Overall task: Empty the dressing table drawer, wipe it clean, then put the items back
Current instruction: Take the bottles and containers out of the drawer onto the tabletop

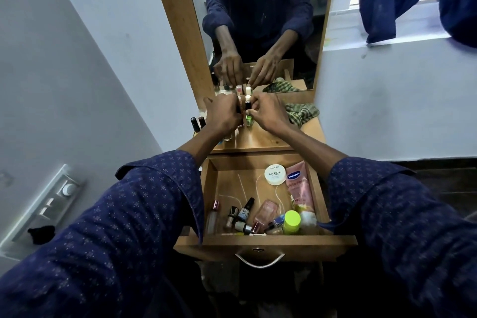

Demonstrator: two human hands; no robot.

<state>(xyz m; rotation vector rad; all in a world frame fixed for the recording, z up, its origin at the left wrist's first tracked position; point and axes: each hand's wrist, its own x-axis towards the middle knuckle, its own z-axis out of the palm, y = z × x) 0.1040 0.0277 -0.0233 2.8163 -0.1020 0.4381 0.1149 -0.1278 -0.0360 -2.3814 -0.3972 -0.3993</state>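
Head view: right grip [265,113] pinches green bottle [248,120]; left grip [223,113] clenched, contents hidden.

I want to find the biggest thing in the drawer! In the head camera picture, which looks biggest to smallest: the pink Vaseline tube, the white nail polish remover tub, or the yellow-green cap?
1. Pink Vaseline tube
2. White tub
3. Yellow-green cap, though being nearer the camera may flatter it.

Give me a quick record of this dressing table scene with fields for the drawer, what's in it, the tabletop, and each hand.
drawer: open drawer, pulled out below the tabletop
drawer contents: white nail polish remover tub, pink Vaseline tube, yellow-capped bottle, several small bottles
tabletop: checked cloth, two dark-capped bottles at its left edge
left hand: left hand curled among upright bottles by the mirror; its grip is hidden
right hand: right hand pinching the green nail polish bottle
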